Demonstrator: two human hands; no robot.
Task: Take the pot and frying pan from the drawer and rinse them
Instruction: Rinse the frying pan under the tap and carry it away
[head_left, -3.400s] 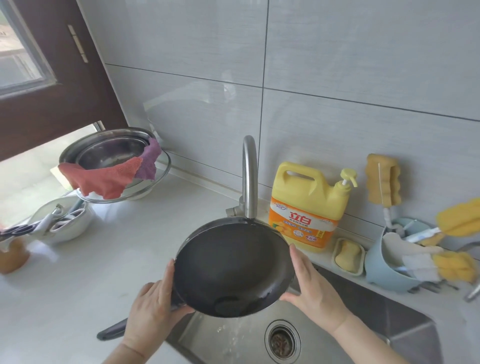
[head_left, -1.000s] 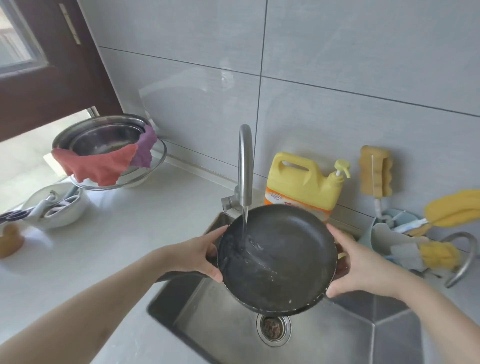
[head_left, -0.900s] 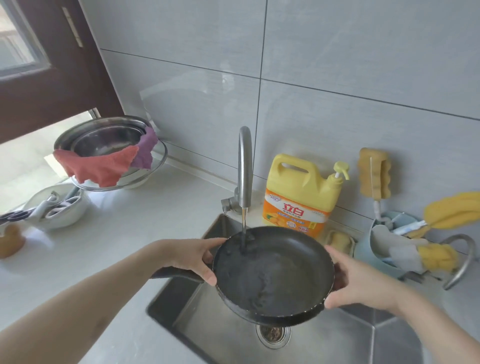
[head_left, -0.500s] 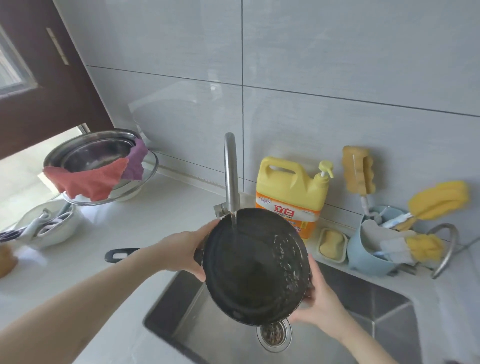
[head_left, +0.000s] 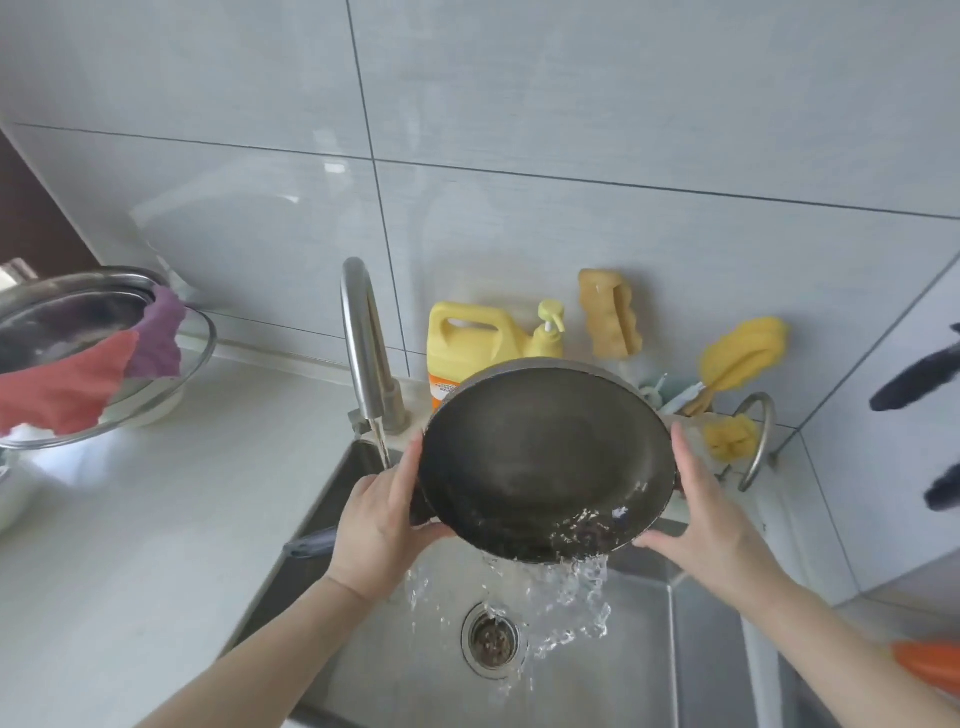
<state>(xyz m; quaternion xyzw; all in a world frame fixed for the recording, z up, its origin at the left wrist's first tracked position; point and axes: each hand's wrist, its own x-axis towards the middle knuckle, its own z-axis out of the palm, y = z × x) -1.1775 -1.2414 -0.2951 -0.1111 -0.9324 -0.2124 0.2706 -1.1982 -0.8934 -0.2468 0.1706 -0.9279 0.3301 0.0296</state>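
1. The frying pan (head_left: 540, 457) is up over the sink (head_left: 597, 675), tipped toward the camera, water pouring off its lower rim toward the drain (head_left: 490, 635)
2. The left hand (head_left: 382, 519) grips the pan's left edge, fingers curled round the rim; the dark handle (head_left: 311, 543) pokes out behind the wrist, mostly hidden
3. The right hand (head_left: 711, 525) presses the right edge, fingers straight along the rim, thumb beneath
4. The faucet (head_left: 366, 353) runs a thin stream just left of the pan
5. The pan blocks most of the yellow detergent bottle (head_left: 478, 338); its label barely shows
6. Far left, a metal bowl (head_left: 62, 317) draped with cloths is cut off by the frame; dark blurred shapes at far right cannot be identified
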